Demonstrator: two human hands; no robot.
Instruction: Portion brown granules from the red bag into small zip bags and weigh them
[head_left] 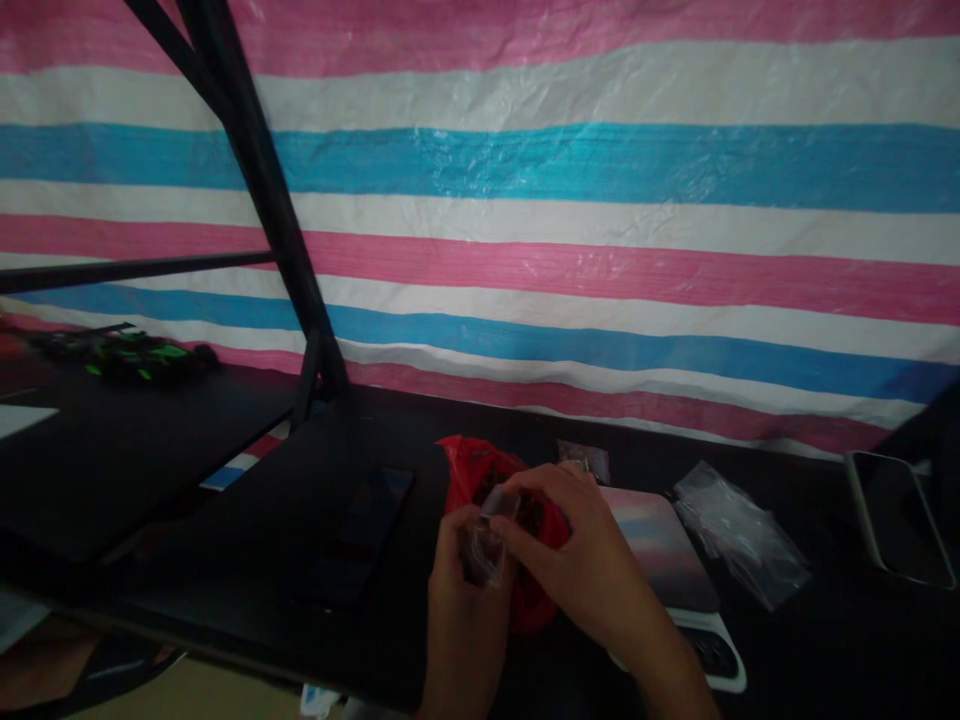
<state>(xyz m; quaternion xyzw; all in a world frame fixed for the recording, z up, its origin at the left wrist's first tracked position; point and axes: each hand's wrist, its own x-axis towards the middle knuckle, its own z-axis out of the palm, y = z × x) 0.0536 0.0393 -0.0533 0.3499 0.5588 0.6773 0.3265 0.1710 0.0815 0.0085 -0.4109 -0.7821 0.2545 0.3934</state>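
A small clear plastic bag [489,555] is held upright in my left hand [463,575], whose fingers are wrapped round it. The fingertips of my right hand [574,540] are at the bag's top edge, thumb and forefinger pinching near its mouth. Behind and beneath both hands stands an opened red plastic bag [459,465] with dark brown small pieces in it. The picture is dim, and my hands hide much of the red bag. What the clear bag contains, if anything, I cannot make out.
Right of my hands lie a flat silver-topped device [660,550], a pile of clear plastic bags [739,535] and a phone [900,515]. A small filled packet [589,460] lies behind. Left are a dark phone [367,535], a black metal post [277,220] and green toy cars [146,358].
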